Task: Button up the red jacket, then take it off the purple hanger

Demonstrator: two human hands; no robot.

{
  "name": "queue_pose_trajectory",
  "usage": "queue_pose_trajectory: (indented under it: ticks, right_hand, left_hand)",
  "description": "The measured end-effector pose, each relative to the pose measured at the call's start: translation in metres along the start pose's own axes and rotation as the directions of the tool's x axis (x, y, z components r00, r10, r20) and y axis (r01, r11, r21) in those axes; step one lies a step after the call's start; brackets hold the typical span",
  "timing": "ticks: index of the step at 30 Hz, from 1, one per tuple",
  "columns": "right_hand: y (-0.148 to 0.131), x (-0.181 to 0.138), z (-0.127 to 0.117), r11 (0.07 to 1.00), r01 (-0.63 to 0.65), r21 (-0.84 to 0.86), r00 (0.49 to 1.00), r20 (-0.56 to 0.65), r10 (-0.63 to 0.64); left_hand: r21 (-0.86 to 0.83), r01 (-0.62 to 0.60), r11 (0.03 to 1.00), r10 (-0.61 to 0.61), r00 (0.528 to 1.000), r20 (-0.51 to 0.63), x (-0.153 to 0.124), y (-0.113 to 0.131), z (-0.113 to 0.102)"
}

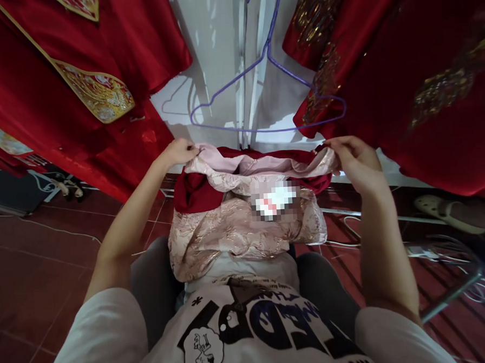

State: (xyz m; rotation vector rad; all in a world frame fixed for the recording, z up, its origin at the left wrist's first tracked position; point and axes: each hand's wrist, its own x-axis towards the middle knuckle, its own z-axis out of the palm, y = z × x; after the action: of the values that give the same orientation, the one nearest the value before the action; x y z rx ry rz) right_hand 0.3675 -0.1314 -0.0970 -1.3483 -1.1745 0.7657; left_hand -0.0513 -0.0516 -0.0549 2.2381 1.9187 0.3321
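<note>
A pink brocade garment [224, 226] with a shiny raised pattern is bunched across my lap, and dark red cloth [196, 192] shows among its folds. My left hand [181, 151] pinches the left end of its upper edge, where a paler pink lining is turned outward. At the right end of that same edge, my right hand [355, 156] grips the cloth between thumb and fingers. The edge sags a little between both hands. On the garment lies a bright blurred patch [274, 200], too pixelated to name.
A purple wire hanger [268, 55] hangs just beyond the garment. Red embroidered garments hang at left [97, 53] and right [436, 84]. A pale clog on someone's foot [451, 214] is at the right, near cables and a metal frame. Shoes [68, 188] stand at far left.
</note>
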Motion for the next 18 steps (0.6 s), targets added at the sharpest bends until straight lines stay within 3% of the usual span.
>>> queue_pose_trajectory:
  ticks: [2, 6, 11, 15, 18]
  right_hand:
    - [-0.006, -0.006, -0.001, 1.000, -0.020, 0.019, 0.999, 0.031, 0.020]
    - [-0.023, -0.014, 0.000, 0.999, -0.028, 0.023, 0.981, 0.190, 0.023]
    - [-0.040, -0.015, 0.003, 0.994, 0.106, -0.024, 0.938, 0.335, -0.092]
    - [-0.032, -0.008, 0.005, 0.982, 0.181, -0.061, 0.954, 0.254, -0.160]
    - [-0.018, -0.002, 0.001, 0.958, 0.211, -0.193, 0.968, 0.175, -0.178]
  left_hand:
    - [0.027, -0.138, 0.990, 0.138, 0.990, -0.005, -0.010, 0.006, 0.002]
    - [0.010, -0.349, 0.937, 0.346, 0.924, -0.161, -0.020, 0.037, 0.005]
    - [0.054, -0.628, 0.776, 0.623, 0.751, -0.218, -0.006, 0.085, 0.016]
    - [0.107, -0.711, 0.695, 0.718, 0.679, -0.150, 0.016, 0.105, 0.048]
    - [0.154, -0.695, 0.702, 0.712, 0.679, -0.178, 0.026, 0.113, 0.081]
